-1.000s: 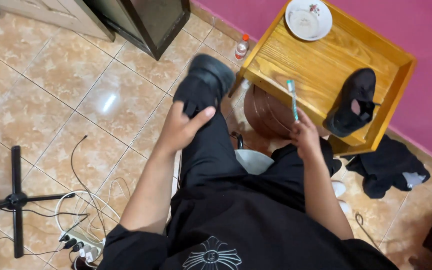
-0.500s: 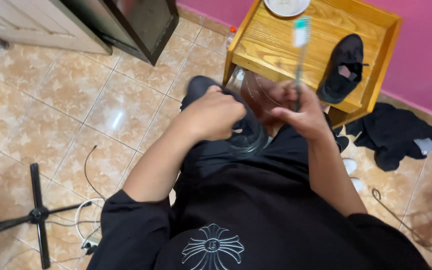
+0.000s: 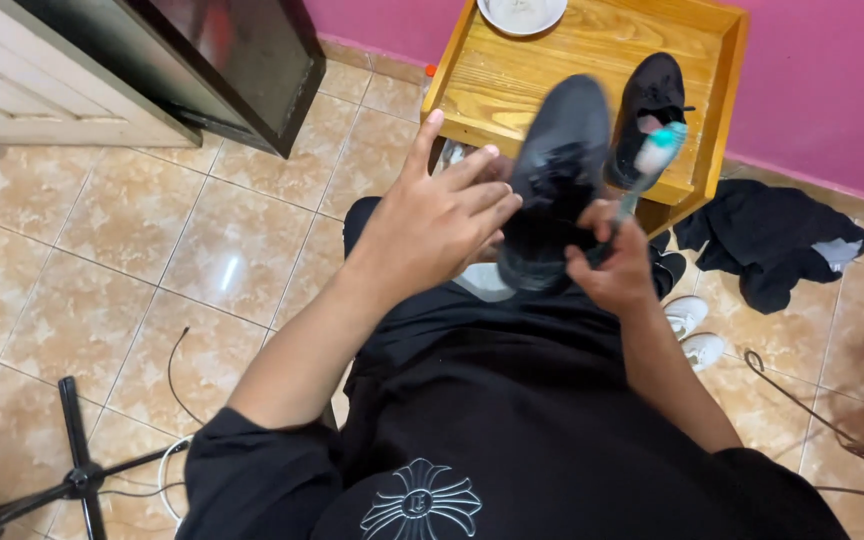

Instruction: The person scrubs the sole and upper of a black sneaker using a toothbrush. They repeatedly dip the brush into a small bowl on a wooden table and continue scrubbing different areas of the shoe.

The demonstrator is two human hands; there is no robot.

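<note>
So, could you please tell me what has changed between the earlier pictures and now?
The left hand has lifted the black shoe from beside the knee up in front of the chest. The right hand has brought the toothbrush against it. The second shoe and plate stay on the wooden table.

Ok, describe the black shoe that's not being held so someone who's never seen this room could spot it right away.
Find the wooden tray-topped table against the pink wall. On its right side lies a black shoe, opening upward, just behind the toothbrush in the right hand. Unlike the other black shoe, which the left hand holds up, this one rests on the wood untouched.
</note>
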